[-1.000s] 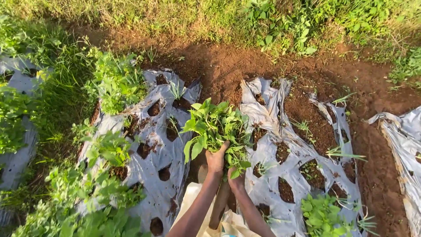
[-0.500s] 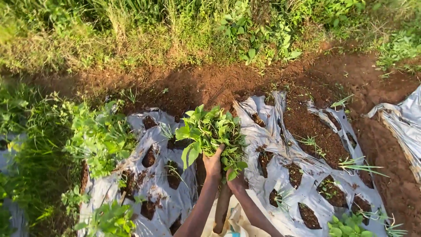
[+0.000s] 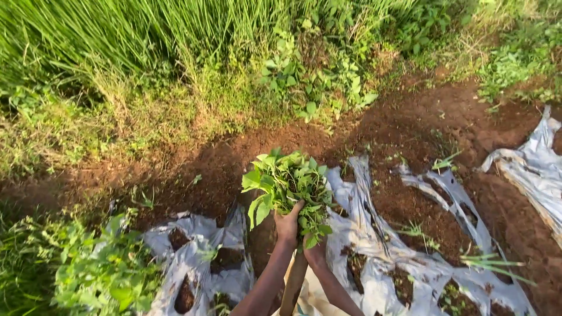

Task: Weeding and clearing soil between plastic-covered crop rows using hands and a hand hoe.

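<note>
Weeds (image 3: 287, 184) formed a leafy green bunch held above the gap between two strips of silver sheet (image 3: 374, 246). The left hand (image 3: 288, 225) was clenched around the stems at the bunch's near-left side. The right hand (image 3: 315, 256) sat just below and to the right of the bunch, largely hidden by leaves; it appeared closed on the lower stems, but its fingers could not be read with certainty. A wooden handle (image 3: 294, 284) stood just below the bunch, between the forearms.

Red soil (image 3: 246, 155) lay beyond the bunch, with tall grass (image 3: 146, 52) farther off. Small seedlings (image 3: 415, 231) stood in the sheet holes to the right of the bunch.

Probable faults: stems gripped only at their base could slip, so loose leaves might scatter over the sheet. Soil shaken from the roots could fall into the planting holes. A low swing of the bunch rightward could brush the seedlings.
</note>
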